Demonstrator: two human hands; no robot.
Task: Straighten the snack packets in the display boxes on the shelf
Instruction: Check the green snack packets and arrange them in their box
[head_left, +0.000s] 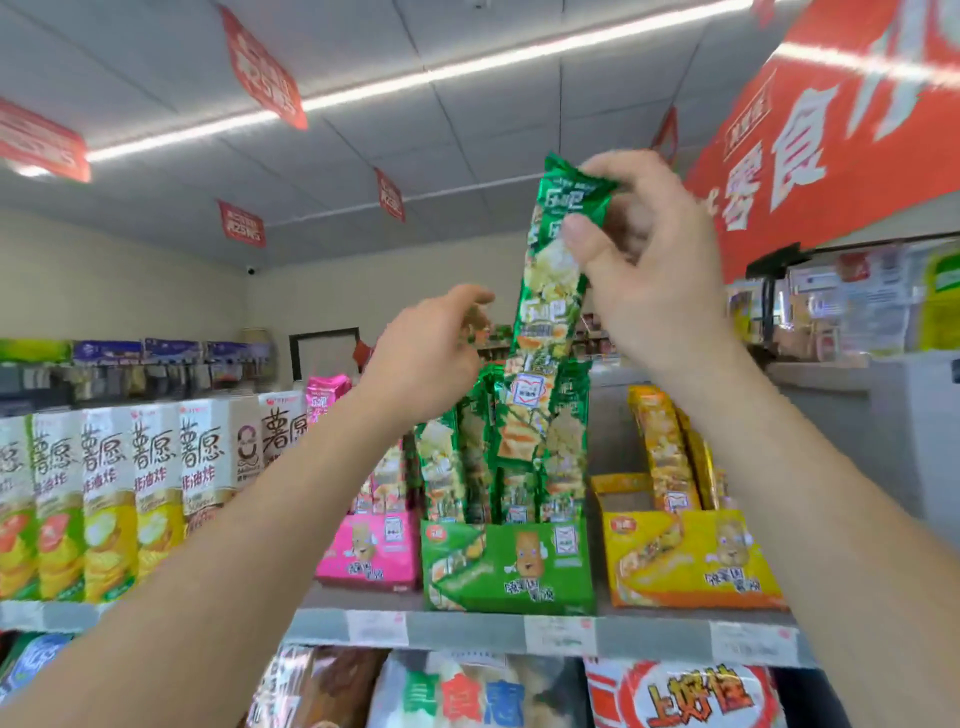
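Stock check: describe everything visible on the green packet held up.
The green packet is long, narrow and glossy like foil, printed with white characters, snack pictures and a white logo near its foot. It is nearly upright, leaning slightly right, raised above the green display box, its lower end overlapping the packets there. The right hand pinches its top; the left hand is beside it, apart.

Green box (511, 566) crammed with packets (452, 467); yellow box (691, 561) has free room.

The green packet (550, 291) is shiny, crinkled foil-like plastic. The green display box (511, 566) looks like printed cardboard with a slight sheen. The shelf edge (467, 631) seems matt grey, carrying paper price labels (560, 635).
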